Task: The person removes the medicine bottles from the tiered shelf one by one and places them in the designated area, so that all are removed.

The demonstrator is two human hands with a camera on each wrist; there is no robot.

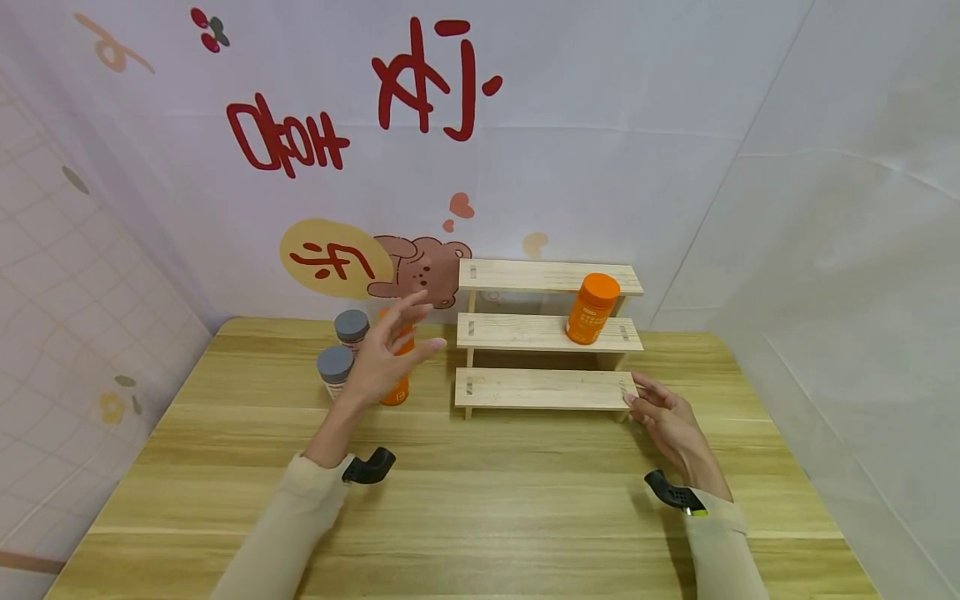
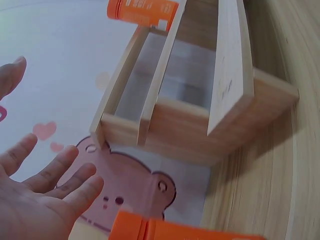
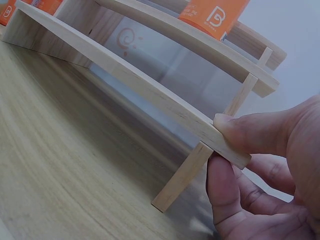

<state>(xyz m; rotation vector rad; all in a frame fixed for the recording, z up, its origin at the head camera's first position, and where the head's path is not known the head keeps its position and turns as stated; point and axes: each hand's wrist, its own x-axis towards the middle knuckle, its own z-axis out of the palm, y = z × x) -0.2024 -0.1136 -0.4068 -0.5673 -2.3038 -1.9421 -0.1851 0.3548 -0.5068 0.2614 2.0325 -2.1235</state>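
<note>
A three-tier wooden shelf (image 1: 540,389) stands on the table near the back wall. My right hand (image 1: 671,423) pinches the right end of its lowest board, thumb (image 3: 232,131) on top and fingers beneath. On the middle board, toward the right, an orange bottle (image 1: 592,310) stands upright. My left hand (image 1: 386,354) is raised with fingers spread and holds nothing. Behind and below it in the head view is a second orange bottle (image 1: 396,392), partly hidden by the hand. The left wrist view shows that bottle's orange side (image 2: 170,229) beside the hand.
Two white bottles with grey lids (image 1: 335,364) stand left of the left hand, one behind the other. A printed cloth (image 1: 600,100) hangs behind the wooden table (image 1: 480,517), and a white cloth (image 1: 847,292) hangs on the right. Each wrist wears a black camera mount (image 1: 369,467).
</note>
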